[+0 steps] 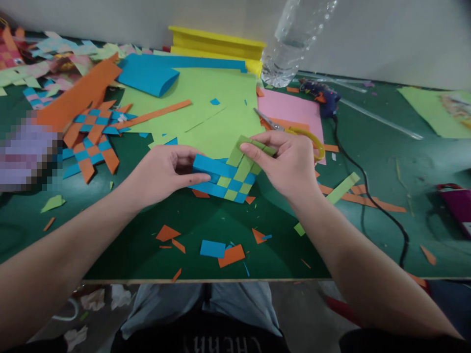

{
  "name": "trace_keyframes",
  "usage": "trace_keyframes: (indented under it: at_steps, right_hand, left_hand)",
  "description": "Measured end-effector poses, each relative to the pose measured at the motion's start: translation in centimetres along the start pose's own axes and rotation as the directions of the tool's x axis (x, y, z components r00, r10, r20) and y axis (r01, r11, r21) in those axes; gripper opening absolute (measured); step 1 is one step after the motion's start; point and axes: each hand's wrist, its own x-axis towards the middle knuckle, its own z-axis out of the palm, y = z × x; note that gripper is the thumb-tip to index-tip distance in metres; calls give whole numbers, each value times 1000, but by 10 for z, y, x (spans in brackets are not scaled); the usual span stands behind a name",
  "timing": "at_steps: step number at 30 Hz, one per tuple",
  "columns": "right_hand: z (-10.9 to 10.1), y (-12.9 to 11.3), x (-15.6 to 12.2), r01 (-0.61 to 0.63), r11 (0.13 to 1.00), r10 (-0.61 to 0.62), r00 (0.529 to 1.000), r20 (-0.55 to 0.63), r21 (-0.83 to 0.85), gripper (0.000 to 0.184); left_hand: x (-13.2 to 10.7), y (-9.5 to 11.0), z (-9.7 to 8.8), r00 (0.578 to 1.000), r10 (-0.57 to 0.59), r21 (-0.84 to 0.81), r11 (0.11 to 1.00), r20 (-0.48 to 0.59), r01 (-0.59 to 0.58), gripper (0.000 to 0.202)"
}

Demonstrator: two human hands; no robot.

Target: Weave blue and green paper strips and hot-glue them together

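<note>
Between my hands is a woven paper piece point(234, 185) of blue and green strips in a checkered pattern. My left hand point(167, 171) pinches its blue end, thumb on top and fingers behind. With thumb and fingers, my right hand point(283, 157) grips the loose green paper strips point(243, 156), which rise off the weave at its upper right. Just behind my right hand lie scissors point(274, 126) with yellow handles, partly hidden by it. A large light-green paper sheet point(206, 108) spreads out beyond the weave.
Finished-looking orange and blue woven pieces point(93, 120) lie at left, near a blurred phone-like object point(27, 152). A clear plastic bottle point(285, 59) and a glue gun point(324, 95) with a black cord are at the back. Paper scraps point(212, 248) dot the green table point(132, 250).
</note>
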Motion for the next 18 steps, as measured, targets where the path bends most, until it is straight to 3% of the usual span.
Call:
trace_keyframes:
  at_steps: [8,18]
  right_hand:
    - [-1,2,0,-15,1000,15,1000,4,-8,19]
    - [-1,3,0,15,1000,-15,1000,-12,-25,13]
  left_hand:
    - [1,2,0,998,56,-6,998,30,-56,15]
    - [1,1,-2,994,93,48,994,63,-96,22]
